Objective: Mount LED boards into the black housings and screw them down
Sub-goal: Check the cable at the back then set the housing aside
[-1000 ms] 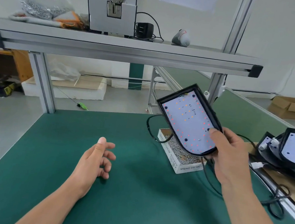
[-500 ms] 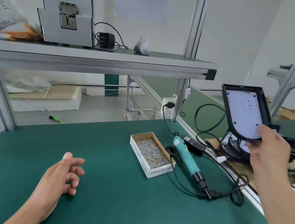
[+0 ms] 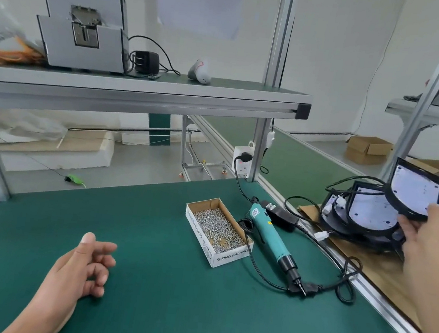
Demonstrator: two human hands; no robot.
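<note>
You have before you one electric screwdriver [image 3: 273, 239], one open box of screws [image 3: 230, 257] and one power adapter [image 3: 280, 215]. Black housings with LED boards fitted, two countable: raised housing [image 3: 416, 194], lower housing [image 3: 370, 212]; any beneath cannot be counted. Hands, two: left hand [image 3: 81, 268], right hand [image 3: 430, 242].

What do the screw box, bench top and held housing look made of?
Screw box: likely cardboard; white printed outside, raw brown inner walls and edges.
Bench top: green mat, probably rubber or vinyl; matte with a soft, even sheen.
Housing: black and semi-matte; moulded plastic or coated metal, the look leaves it open.
</note>
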